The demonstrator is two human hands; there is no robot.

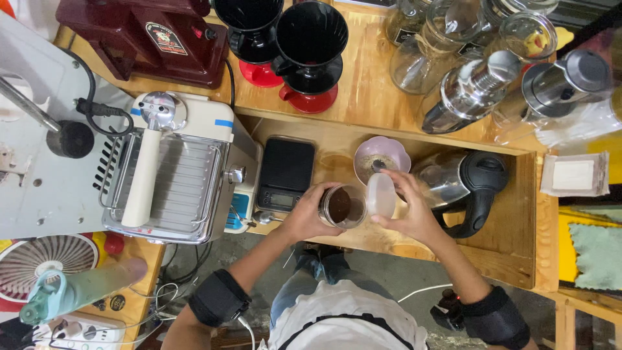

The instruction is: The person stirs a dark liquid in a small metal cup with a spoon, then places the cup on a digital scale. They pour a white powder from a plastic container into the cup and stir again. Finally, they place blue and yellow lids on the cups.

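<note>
1. Glass jar point(342, 207) of dark coffee grounds sits in our left hand point(304, 214), fingers wrapped round its side, just above the front edge of the lower wooden worktop point(512, 227), roughly mid-way along it.
2. Our right hand point(411, 210) pinches a translucent plastic lid point(381, 195) between thumb and fingertips, tilted on edge and just beside the jar's open mouth.
3. Labels first: the dark red grinder point(146, 35) at the back left corner of the upper shelf has a small oval sticker on top, black and gold. There's a blue strip on the white machine point(194, 168) at the left end.
4. One package: a flat square paper packet point(573, 175), brownish with a white middle, lying at the right edge of the worktop.
5. Containers: a pale pink bowl point(382, 155) right behind the lid, with some light powdery stuff and a dark bit in it. Steel kettle point(460, 185) with a black handle lies just right of our right hand.
6. A black scale point(285, 174) sits left of the bowl, touching nothing we hold.
7. Up on the shelf: two black drippers on red bases point(304, 52), then a cluster of clear glass jars point(453, 39) toward the back right corner, and two steel canisters point(518, 91) on their sides.
</note>
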